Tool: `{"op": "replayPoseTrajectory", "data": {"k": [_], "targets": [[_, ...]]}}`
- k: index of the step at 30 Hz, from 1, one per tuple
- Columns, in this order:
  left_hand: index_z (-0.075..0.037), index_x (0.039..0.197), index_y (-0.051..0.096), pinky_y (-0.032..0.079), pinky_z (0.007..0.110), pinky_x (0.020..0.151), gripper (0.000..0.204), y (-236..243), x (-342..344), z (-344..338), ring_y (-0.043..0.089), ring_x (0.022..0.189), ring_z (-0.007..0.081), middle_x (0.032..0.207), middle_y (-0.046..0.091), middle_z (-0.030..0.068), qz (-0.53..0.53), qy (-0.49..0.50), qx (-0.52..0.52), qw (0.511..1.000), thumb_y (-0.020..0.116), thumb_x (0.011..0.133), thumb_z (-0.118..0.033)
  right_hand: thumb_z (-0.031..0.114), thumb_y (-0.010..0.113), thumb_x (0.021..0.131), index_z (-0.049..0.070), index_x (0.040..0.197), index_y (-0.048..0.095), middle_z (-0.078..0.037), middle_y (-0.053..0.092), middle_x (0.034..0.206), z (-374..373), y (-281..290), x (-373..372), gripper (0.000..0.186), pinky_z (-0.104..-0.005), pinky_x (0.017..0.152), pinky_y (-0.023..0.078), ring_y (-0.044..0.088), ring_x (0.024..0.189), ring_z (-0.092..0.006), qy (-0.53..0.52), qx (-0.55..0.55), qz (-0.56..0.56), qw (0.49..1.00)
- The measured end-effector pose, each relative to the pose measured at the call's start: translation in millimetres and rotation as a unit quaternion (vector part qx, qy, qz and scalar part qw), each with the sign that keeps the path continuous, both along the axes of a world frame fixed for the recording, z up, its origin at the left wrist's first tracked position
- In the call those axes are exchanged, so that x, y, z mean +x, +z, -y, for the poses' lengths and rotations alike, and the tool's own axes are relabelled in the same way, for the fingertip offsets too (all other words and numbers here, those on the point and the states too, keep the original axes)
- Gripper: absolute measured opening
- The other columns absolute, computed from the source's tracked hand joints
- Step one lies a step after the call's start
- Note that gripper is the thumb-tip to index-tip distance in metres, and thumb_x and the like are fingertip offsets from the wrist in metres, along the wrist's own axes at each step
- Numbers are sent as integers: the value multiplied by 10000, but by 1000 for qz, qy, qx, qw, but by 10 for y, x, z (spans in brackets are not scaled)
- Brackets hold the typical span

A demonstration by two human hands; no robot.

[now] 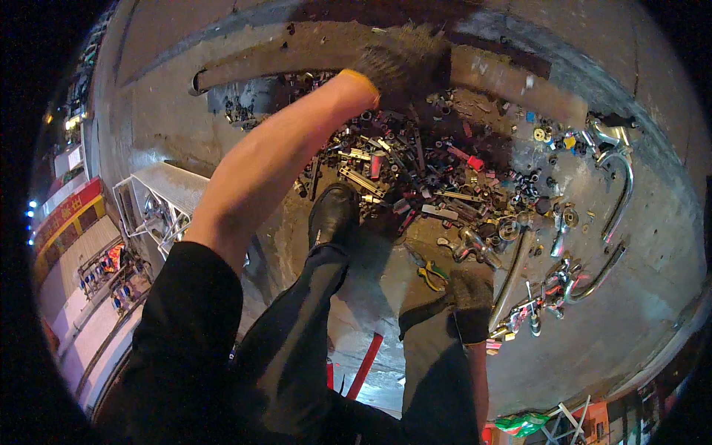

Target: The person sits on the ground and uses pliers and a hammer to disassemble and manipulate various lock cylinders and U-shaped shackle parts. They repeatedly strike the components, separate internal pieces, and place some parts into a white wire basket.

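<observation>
My left hand (404,61), in a dark work glove with a yellow cuff, reaches to the far side of the scrap pile. It is closed over the middle of a long brownish pipe (282,61) that stretches left and right and is blurred toward its right end. My right hand (471,291), also gloved, is low by my right knee; its fingers are too dark to make out. Just left of it lie yellow-and-green pliers (430,273). A curved metal tube (513,278) runs close along its right side. Small metal parts (393,163) lie heaped between my hands.
My black shoe (333,215) stands against the pile's near left edge. Chrome faucets (615,137) and bent spouts (597,278) lie on the concrete floor at the right. At the left is a white metal frame (167,182). A red bar (365,365) shows between my legs.
</observation>
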State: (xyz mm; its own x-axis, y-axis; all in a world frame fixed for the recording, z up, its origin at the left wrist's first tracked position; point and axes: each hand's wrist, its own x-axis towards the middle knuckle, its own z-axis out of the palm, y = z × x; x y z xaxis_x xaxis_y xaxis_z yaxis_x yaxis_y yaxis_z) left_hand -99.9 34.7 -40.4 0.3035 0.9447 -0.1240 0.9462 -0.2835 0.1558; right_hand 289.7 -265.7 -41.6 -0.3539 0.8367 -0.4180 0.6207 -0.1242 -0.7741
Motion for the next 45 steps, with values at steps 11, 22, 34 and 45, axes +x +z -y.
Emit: {"op": "replayPoseTrajectory", "data": {"k": [11, 22, 34, 45], "targets": [[-102, 1014, 715, 554, 487, 762, 177, -142, 104, 644, 678, 879, 381, 980, 696, 170, 256, 85, 204, 941, 657, 897, -222, 186, 656, 971, 20, 1107, 711, -115, 721, 1000, -361, 277, -296, 221, -318, 742, 543, 685, 896, -194, -118, -140, -27, 983], [-72, 1194, 691, 528, 403, 864, 351, 224, 717, 2665, 684, 954, 274, 1070, 719, 149, 382, 71, -633, 669, 659, 951, -324, 181, 664, 971, 17, 1144, 698, -84, 723, 984, -300, 413, -792, 241, -308, 744, 538, 673, 854, -174, -88, -320, -113, 936], [-127, 1274, 647, 530, 465, 887, 547, 134, 254, 3088, 660, 1064, 352, 1165, 670, 157, 199, -139, -419, 875, 669, 727, -142, 138, 695, 871, 71, 1304, 609, -139, 672, 1167, -296, 132, -546, 447, -418, 873, 533, 661, 996, -313, -195, -3, -2, 981], [-134, 1126, 669, 542, 451, 823, 367, -89, 230, 3130, 667, 978, 327, 1036, 664, 119, 222, -95, -261, 935, 655, 771, -226, 215, 682, 892, 35, 1206, 650, -177, 681, 1127, -1011, -5, -535, 363, -432, 903, 518, 658, 1027, -364, 86, -79, 138, 984]]}}
